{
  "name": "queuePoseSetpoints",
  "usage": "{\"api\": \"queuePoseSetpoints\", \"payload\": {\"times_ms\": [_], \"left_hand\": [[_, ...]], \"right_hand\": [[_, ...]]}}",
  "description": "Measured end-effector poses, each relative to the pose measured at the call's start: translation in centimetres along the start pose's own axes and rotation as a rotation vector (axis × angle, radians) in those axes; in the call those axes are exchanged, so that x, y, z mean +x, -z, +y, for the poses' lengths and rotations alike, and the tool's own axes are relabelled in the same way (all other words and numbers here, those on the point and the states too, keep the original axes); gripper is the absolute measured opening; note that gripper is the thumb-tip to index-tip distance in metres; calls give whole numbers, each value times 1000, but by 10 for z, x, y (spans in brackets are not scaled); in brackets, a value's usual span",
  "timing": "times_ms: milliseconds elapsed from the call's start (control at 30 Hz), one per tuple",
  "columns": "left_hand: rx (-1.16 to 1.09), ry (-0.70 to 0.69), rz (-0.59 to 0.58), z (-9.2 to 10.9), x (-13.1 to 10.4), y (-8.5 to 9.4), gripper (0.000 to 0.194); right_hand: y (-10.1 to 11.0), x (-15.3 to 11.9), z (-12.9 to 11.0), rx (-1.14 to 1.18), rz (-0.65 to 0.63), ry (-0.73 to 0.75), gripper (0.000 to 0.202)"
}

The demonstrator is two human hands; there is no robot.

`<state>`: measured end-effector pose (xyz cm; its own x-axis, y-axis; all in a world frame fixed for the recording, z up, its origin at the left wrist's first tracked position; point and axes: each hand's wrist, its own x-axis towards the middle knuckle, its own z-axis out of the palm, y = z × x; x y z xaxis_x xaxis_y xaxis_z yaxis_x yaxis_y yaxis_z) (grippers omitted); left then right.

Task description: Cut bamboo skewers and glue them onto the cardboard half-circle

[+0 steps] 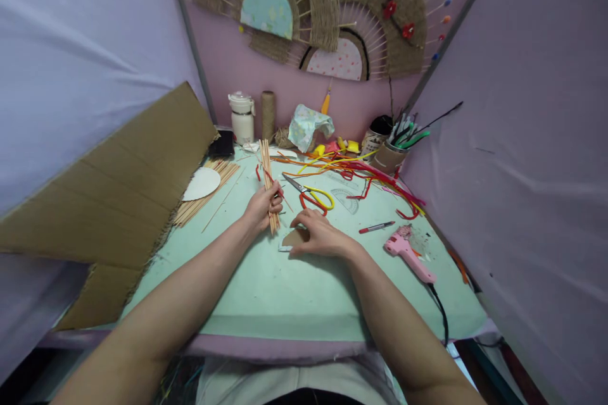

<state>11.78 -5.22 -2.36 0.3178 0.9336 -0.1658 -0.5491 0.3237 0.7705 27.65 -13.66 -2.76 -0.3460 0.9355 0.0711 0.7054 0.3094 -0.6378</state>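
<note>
My left hand [262,207] grips a bundle of thin wooden sticks [266,168], held upright and leaning slightly away over the pale green table [285,291]. My right hand [319,234] lies flat on a small brown cardboard piece [293,238], pressing it to the table just right of the bundle's lower end. Beyond both hands lie scissors [311,193] with yellow and red handles.
A pink glue gun [408,252] with a black cord and a red pen [376,227] lie to the right. Red, yellow and orange pipe cleaners [361,171] sprawl behind. More sticks and a white half-disc [202,184] lie left, beside a big cardboard sheet [114,196]. A pen cup [389,155] stands back right.
</note>
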Motion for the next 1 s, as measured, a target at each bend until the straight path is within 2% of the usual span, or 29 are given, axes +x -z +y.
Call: {"api": "queuePoseSetpoints", "payload": {"times_ms": [67,133,400,667,733,867,933,1000], "left_hand": [[-8,5,10,-1,0,1,30],[-11,18,10,-2,0,1,27],[7,86,-47,-5,-3,-1,29],[76,116,-133,-7,-7,-4,33],[96,109,-146,-9,-7,-3,33],[143,95,-147,-13,-7,-2,36],[164,93,-151,-14,-8,-2,38],[177,86,-159,-15,-9,-4,41]], "right_hand": [[3,-4,-2,-135,-59,-17,50],[4,-5,-3,-188,-55,-36,45],[14,-7,1,-184,-66,-55,35],[19,-7,0,-162,-94,-48,52],[19,-6,1,-135,-34,-54,43],[19,-3,6,22,181,-57,15],[17,-1,9,118,258,-82,12],[14,2,10,251,306,-114,18]]}}
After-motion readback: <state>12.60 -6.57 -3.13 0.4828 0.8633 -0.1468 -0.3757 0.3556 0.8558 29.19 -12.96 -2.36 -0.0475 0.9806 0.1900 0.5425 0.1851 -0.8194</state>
